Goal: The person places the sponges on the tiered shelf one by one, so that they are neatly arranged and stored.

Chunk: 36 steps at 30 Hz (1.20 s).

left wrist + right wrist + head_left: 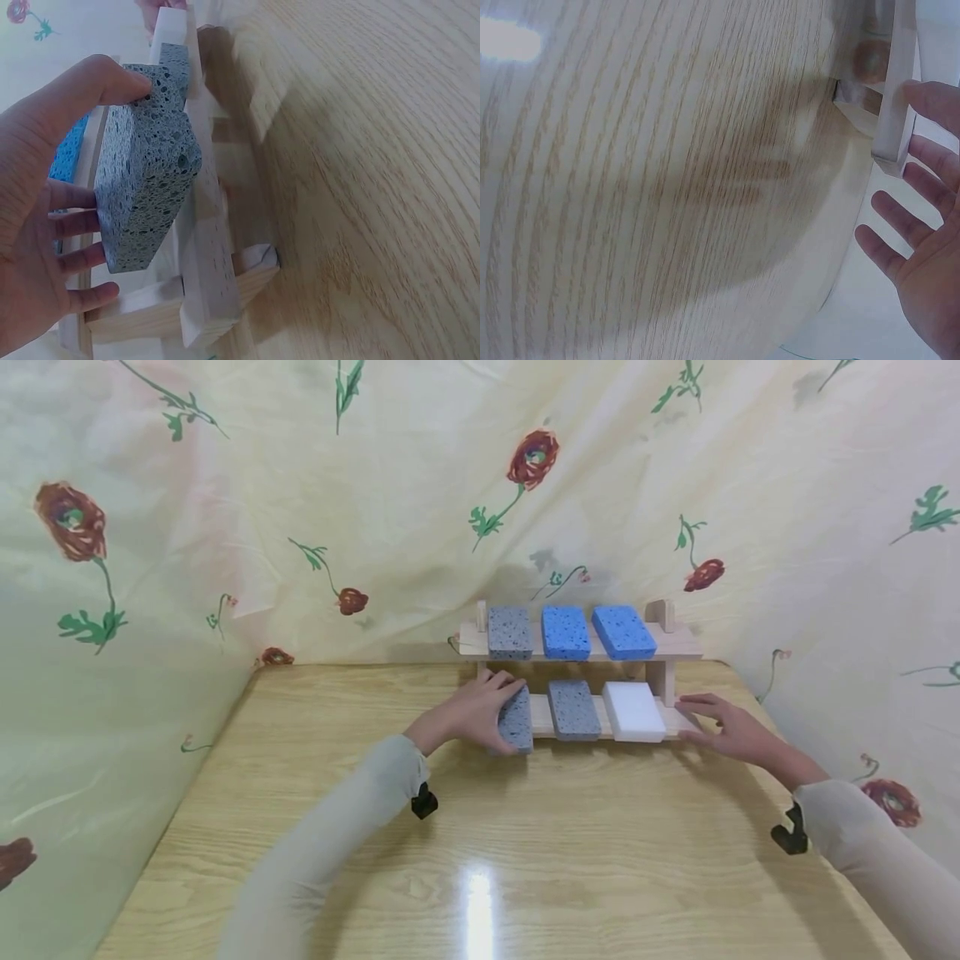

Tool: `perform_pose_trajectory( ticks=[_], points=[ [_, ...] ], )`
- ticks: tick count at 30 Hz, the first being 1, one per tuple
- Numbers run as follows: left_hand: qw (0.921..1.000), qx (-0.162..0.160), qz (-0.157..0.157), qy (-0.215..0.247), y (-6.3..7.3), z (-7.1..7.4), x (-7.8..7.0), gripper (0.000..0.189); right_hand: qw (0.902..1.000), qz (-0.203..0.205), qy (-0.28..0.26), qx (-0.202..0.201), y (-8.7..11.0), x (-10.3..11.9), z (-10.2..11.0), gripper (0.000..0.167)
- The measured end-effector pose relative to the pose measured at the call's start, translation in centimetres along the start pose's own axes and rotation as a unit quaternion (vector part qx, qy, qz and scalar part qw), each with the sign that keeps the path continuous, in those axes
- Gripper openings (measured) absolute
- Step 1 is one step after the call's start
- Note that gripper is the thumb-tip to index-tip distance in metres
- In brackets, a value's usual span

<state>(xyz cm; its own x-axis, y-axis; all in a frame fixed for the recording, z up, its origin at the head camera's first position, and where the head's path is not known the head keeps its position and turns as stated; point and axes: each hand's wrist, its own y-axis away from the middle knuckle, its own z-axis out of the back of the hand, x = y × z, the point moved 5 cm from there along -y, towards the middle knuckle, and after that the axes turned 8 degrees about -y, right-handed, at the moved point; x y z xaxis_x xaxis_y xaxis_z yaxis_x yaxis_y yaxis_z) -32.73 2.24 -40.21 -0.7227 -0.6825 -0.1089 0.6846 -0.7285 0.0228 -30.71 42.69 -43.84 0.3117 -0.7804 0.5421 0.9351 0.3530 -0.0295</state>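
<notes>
My left hand (480, 710) grips a grey speckled sponge (142, 165) at the left end of the lower shelf (542, 717), thumb on its near edge and fingers on its far side. The sponge sits tilted in the left wrist view, and its contact with the board is partly hidden. At the shelf's right end is my right hand (723, 731), its fingers spread and fairly straight; thumb and fingertips touch or nearly touch the board end (894, 112). Between the hands, a second grey sponge (574, 710) and a white sponge (634, 712) rest on the lower shelf.
The wooden rack's upper board (678, 643) carries a grey sponge (510, 632) and two blue sponges (566, 632). The rack stands at the back of a wood-grain table (570, 852). A flowered cloth (405, 510) hangs close behind and at both sides.
</notes>
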Motion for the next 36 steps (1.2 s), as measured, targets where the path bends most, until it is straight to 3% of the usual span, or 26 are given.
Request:
perform_pose_trajectory(
  ticks=[26, 36],
  points=[
    [0.9994, 0.006, 0.031, 0.011, -1.8, -0.7, 0.3, 0.111, 0.9997, -0.015, -0.020, 0.003, 0.2, -0.1, -0.1, 0.063],
    [0.9990, 0.014, 0.031, 0.029, -2.1, -1.1, 0.3, 0.108, 0.9998, 0.002, -0.017, -0.005, 0.0, 0.3, -0.1, 0.062]
  ],
)
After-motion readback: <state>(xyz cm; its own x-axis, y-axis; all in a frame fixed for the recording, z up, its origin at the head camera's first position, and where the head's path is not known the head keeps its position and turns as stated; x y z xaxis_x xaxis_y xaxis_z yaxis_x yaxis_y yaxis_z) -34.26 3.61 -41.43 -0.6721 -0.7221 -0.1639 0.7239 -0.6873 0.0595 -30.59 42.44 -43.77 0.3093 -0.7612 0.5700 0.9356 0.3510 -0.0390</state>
